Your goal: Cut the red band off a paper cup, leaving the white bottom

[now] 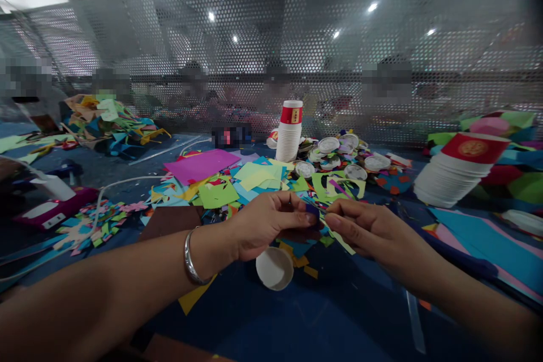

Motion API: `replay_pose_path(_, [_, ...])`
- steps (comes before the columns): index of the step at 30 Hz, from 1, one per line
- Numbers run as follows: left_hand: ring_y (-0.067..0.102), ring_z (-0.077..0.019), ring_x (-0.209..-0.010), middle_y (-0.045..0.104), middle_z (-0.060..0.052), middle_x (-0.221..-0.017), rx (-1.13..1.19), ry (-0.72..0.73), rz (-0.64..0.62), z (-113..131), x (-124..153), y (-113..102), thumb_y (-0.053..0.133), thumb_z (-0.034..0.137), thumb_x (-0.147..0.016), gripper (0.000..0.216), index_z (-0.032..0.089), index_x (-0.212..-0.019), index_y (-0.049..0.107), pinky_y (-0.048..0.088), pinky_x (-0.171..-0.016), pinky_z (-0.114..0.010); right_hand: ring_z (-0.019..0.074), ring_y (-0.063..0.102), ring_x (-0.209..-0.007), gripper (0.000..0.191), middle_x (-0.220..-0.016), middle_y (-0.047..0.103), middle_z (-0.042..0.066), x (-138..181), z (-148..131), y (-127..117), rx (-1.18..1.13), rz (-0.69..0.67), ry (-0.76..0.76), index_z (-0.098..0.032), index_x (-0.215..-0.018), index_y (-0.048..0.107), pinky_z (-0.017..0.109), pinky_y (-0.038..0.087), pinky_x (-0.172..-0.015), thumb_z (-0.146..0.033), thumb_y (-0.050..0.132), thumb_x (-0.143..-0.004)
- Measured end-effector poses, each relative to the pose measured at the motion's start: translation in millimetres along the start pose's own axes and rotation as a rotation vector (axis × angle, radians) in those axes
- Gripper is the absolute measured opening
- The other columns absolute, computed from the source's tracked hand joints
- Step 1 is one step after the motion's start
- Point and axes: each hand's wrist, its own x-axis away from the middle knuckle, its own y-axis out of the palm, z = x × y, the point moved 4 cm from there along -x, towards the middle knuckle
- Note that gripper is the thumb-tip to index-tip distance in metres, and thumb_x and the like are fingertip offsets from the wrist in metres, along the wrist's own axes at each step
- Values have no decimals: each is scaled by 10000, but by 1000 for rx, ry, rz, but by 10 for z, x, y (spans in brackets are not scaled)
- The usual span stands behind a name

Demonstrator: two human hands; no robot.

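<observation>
At table centre: left hand [265, 223] and right hand [367, 229] meet over the dark blue table [297, 322], fingertips nearly touching.
Left grip: pinched shut on a small dark blue paper piece [313, 212], thumb over forefinger; a silver bangle [190, 260] sits on that wrist.
Right grip: fingers closed on a thin pale green paper strip [341, 237] that runs down and right under the hand.
Below the hands: a white paper cup [275, 267] lies on its side, mouth toward the camera, just under the left hand.
Open room: bare blue tabletop in front of the forearms, near the viewer; yellow scraps [193, 297] lie by the left wrist.
Crowded edge, far side: loose coloured sheets, a magenta sheet [201, 165] and green offcuts [218, 193], just beyond the knuckles.
Cups: a tall cup stack [289, 133] stands upright behind the sheets; a second cup stack [460, 172] leans on the right, well apart from the hands.
Lids: round white discs [339, 155] are scattered beside the tall stack.
Left edge: a white cable [99, 201] and more paper scraps [91, 226].
Room: a perforated metal screen [382, 39] backs the table; ceiling lights show through it, people behind are blurred.
Writing: red bands with a gold emblem on the cups, too small to read.
</observation>
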Motion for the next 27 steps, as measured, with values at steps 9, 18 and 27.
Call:
replay_pose_path(9, [729,-169,-747,755,-69,-806,-116,19,-12,12,23,-52,860,285,-743,317,160,-836,584,518,-688,-275,91,256,-517,357,-626,336,-67,-15,-39,3,34,-22,-8,-215,-786,583,227,197,-433,-526,614,-959])
replay_pose_path(18, [721,-141,-722,757,-69,-795,-171,25,-36,42,27,-54,867,324,-730,325,142,-811,611,459,-656,-235,89,248,-510,369,-619,311,-73,8,21,5,-20,-72,53,-218,-808,571,219,200,-431,-553,603,-959])
replay_pose_path(27, [677,-123,-700,737,-52,-767,-172,21,-12,63,23,-83,899,351,-695,359,144,-788,621,412,-649,-248,90,203,-523,419,-629,286,-77,4,69,13,-100,-95,95,-220,-799,542,221,174,-431,-608,605,-944])
